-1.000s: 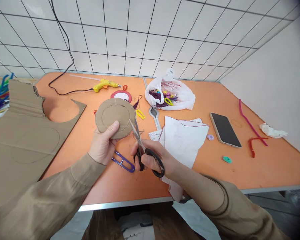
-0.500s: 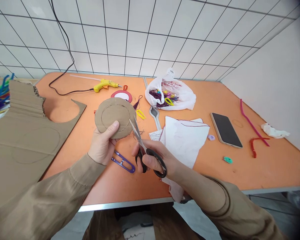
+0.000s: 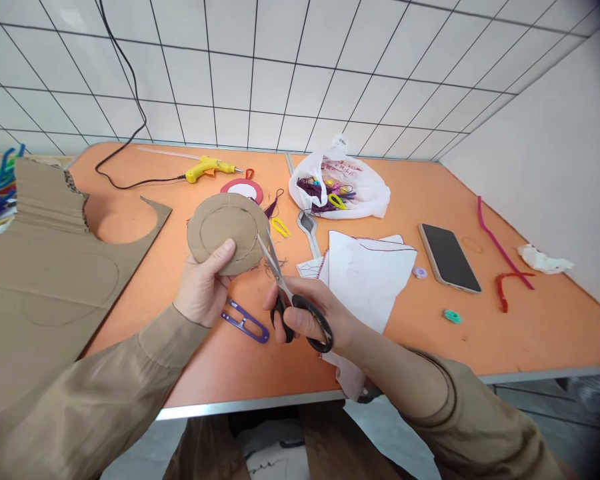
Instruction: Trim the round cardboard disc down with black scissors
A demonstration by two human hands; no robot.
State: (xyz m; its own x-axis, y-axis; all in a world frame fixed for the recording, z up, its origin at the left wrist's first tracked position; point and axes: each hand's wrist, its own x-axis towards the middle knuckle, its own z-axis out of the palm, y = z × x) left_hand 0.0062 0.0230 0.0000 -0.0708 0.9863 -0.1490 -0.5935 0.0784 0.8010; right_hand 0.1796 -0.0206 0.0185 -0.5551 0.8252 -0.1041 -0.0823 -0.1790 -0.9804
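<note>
A round cardboard disc (image 3: 220,230) with a smaller circle drawn on it is held up by my left hand (image 3: 205,287), thumb on its face and fingers behind. My right hand (image 3: 313,310) grips black-handled scissors (image 3: 279,273), fingers through the loops. The blades are slightly apart at the disc's right edge, one tip over its face near the drawn line. Below the disc, a purple thread snipper (image 3: 245,321) lies on the orange table (image 3: 220,380). A white cloth (image 3: 367,273) with dark red stitching lies beyond my right hand.
At left lies a large cardboard sheet (image 3: 45,293) with a round cutout. Behind are a corded yellow glue gun (image 3: 211,169), a red-rimmed white disc (image 3: 243,191) and a plastic bag (image 3: 365,193) of threads. A phone (image 3: 450,258) and pipe cleaners (image 3: 503,240) lie at right.
Both hands, the disc and the scissors keep nearly the same pose. The whole view has shifted very slightly; nothing was taken up or let go.
</note>
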